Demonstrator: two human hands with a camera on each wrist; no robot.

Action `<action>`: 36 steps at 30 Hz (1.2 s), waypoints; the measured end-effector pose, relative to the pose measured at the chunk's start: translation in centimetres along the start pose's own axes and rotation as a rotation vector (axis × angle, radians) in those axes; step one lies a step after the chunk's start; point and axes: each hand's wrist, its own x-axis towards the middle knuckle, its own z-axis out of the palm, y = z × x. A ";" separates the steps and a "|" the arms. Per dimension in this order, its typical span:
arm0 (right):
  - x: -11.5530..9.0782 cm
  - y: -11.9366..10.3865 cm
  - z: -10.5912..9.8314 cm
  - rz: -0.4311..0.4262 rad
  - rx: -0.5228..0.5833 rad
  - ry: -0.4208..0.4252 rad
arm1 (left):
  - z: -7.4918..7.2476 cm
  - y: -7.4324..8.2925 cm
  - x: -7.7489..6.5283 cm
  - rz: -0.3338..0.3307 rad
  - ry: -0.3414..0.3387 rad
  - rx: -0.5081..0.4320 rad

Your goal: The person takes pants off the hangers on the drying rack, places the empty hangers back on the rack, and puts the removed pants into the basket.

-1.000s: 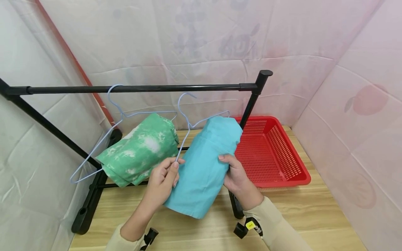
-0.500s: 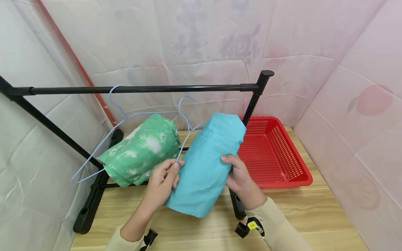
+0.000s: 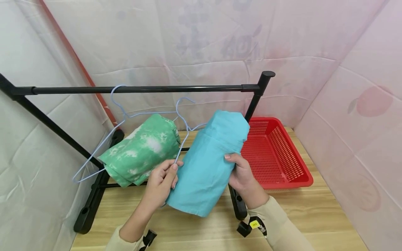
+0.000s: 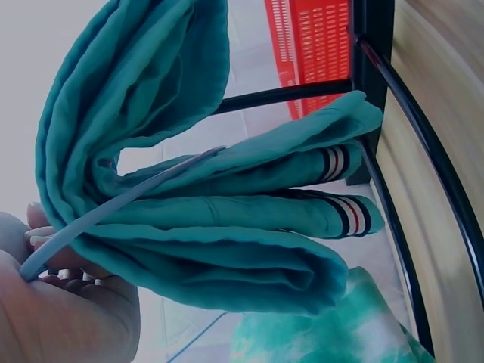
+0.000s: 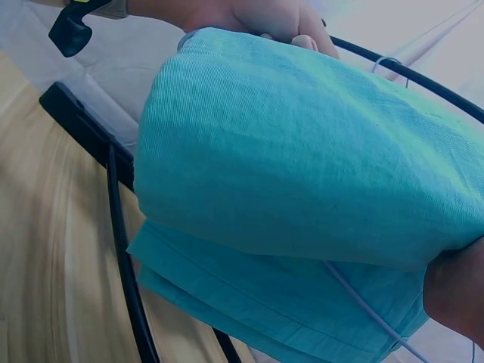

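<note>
A folded turquoise garment (image 3: 205,167) drapes over the lower bar of a pale blue wire clothes hanger (image 4: 91,218); striped bands show at its lower ends in the left wrist view. My left hand (image 3: 161,181) pinches the hanger's left wire between thumb and fingers. At the garment's right side, my right hand (image 3: 244,179) grips the cloth with the thumb in front; its other fingers are hidden behind. The hanger's hook stands free of the rail, just below it in the head view. To the left, a green tie-dye garment (image 3: 144,150) is on another hanger (image 3: 97,148).
A black rack's top rail (image 3: 176,89) crosses behind the hands and bears the left hanger. Its right post reaches down past the red plastic basket (image 3: 292,153) at right. Wooden tabletop (image 3: 301,216) lies below, with pale printed sheeting (image 3: 345,115) around.
The turquoise garment has shifted slightly up and to the right with my right hand, covering more of its hanger's right arm. My left hand keeps its pinch on the wire.
</note>
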 end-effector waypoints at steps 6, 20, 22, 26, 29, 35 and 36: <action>-0.2 -0.5 -0.1 -0.021 0.010 -0.038 | 0.0 0.0 -0.1 0.009 -0.012 0.007; -0.5 -1.1 -0.4 -0.051 0.027 -0.029 | -0.3 -0.1 -0.2 0.026 -0.034 0.018; -0.5 -1.3 -0.3 -0.050 0.036 -0.036 | -0.3 -0.1 -0.2 0.024 -0.034 0.015; -0.5 -1.6 -0.2 -0.057 0.049 -0.044 | -0.3 -0.2 -0.3 0.032 -0.030 0.010; -0.6 -1.9 -0.1 -0.065 0.053 -0.039 | -0.2 -0.3 -0.2 0.045 -0.024 0.006; -0.6 -2.4 -0.2 -0.079 0.057 -0.024 | -0.2 -0.1 -0.2 0.051 -0.025 0.011; -0.7 -2.4 -0.2 -0.080 0.060 -0.026 | -0.2 -0.1 -0.2 0.046 -0.026 0.014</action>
